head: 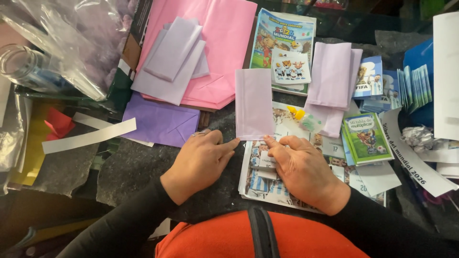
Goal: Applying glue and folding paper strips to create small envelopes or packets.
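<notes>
Nearest my lens sits an orange garment with a dark strap [262, 236], flanked by black sleeves. I take the folded lilac tissue sheet [254, 103] as my landmark; it lies flat and upright on the dark table [134, 165].

Left hand [201, 160]: fingers extended, forefinger tip touching the sheet's lower left corner. Nothing is gripped; the hand is pressing, not clasping. A ring shows on one finger.

Right hand [301, 167]: thumb and forefinger pinch the sheet's lower right corner; the remaining fingers curl over a printed picture sheet [267, 188] directly below the landmark.

Left of the landmark I note a purple sheet [160, 122] and, above that, a pink paper stack [224, 43] carrying further lilac folds [172, 57]. A white paper strip [88, 136] lies further left, near a red paper scrap [60, 124] and a clear plastic bag [71, 43].

Right of the landmark: a second lilac tissue stack [332, 81], a small yellow-topped bottle [303, 118] just beside it, a green booklet [367, 137], and a colouring book [284, 40] above.
</notes>
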